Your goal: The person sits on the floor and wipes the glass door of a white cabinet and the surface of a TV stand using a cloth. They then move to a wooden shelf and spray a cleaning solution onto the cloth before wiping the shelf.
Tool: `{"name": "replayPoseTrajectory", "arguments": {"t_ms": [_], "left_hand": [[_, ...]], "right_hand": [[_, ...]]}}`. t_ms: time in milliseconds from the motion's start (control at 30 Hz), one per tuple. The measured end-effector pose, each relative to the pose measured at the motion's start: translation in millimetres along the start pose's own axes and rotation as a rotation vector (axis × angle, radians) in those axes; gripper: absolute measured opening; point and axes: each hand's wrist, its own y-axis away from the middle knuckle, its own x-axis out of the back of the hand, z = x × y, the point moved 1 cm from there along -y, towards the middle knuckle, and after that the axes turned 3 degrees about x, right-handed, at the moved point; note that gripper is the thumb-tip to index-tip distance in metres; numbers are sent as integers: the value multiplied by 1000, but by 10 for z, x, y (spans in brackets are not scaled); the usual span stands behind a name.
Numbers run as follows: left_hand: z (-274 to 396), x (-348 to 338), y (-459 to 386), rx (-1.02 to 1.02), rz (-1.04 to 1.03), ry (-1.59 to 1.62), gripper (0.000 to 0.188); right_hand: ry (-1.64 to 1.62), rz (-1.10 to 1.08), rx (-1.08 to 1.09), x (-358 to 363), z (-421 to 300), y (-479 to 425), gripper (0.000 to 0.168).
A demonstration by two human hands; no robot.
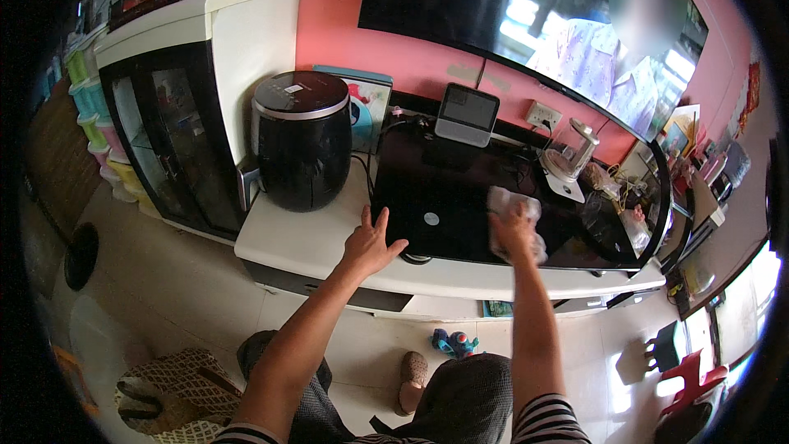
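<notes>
A crumpled white cloth (pixel 505 200) lies under my right hand (pixel 518 231), pressed on the glossy black top (pixel 456 191) of a low white TV cabinet (pixel 290 246). The cloth is slightly blurred. My left hand (pixel 368 246) is at the front left corner of the black top, fingers spread and holding nothing; whether it touches the surface I cannot tell. A small pale disc (pixel 431 219) lies on the black top between my hands. Behind them a smart display (pixel 467 112) stands near the wall.
A black air fryer (pixel 302 148) stands at the left. Towards the right are a glass kettle (pixel 570 151) on its base, plastic bags (pixel 635 228) and a curved black rim (pixel 662 209). A television (pixel 431 0) hangs above. A blue plush toy (pixel 455 343) lies on the floor.
</notes>
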Motion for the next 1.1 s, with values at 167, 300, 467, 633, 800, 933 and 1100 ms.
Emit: {"name": "replayPoseTrajectory", "arguments": {"t_ms": [167,300,467,633,800,933,1100], "left_hand": [[-148,-185,-120,-46,136,250,91],[-141,-12,-148,393,-207,1173,89],[-83,11,-49,456,-116,1228,90],[58,-188,-145,410,-299,1216,94],[-286,-318,-215,397,-432,1335,92],[-386,-198,-104,462,-351,1323,92],[-198,-192,-146,416,-440,1292,92]], "right_hand": [[-183,56,419,116,-1648,196,60],[-425,80,668,347,-2044,617,55],[-325,36,558,416,-1351,872,54],[182,206,226,-364,764,614,64],[80,70,-330,-86,1549,458,58],[-63,-111,-322,349,626,148,63],[-78,-95,-29,-30,23,-578,65]]}}
